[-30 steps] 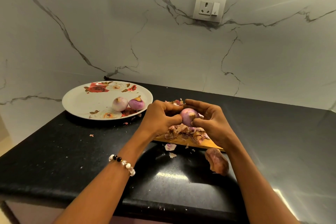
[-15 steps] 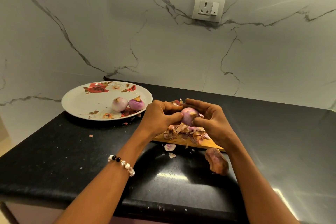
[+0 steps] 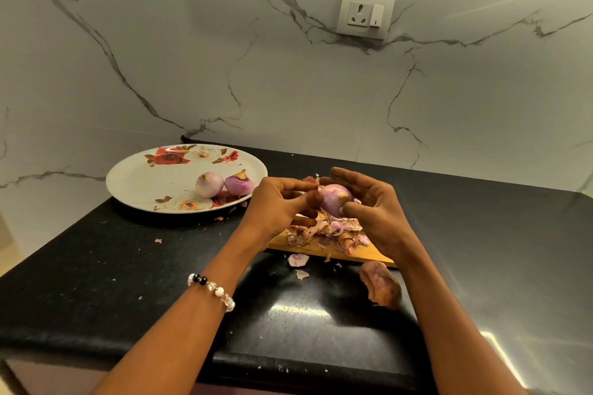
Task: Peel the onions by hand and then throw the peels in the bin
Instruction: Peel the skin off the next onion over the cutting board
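My right hand (image 3: 373, 208) cups a purple onion (image 3: 333, 199) above a wooden cutting board (image 3: 353, 254), thumb and fingers curled round it. My left hand (image 3: 279, 205) pinches a small brown piece of peel (image 3: 314, 199) at the onion's left side. A heap of dry peels (image 3: 324, 232) lies on the board under both hands. Two peeled onions (image 3: 224, 184) rest on the flowered white plate (image 3: 150, 183) at the left. No bin is in view.
A large loose brown peel (image 3: 380, 287) lies on the black counter (image 3: 96, 282) by my right forearm, with small scraps (image 3: 298, 261) near the board's front edge. A marble wall with two sockets stands behind. The counter's front edge runs below my forearms.
My left hand has pulled a little to the left, away from the onion, with a bit of peel between its fingers. My right hand's fingers have spread slightly round the onion.
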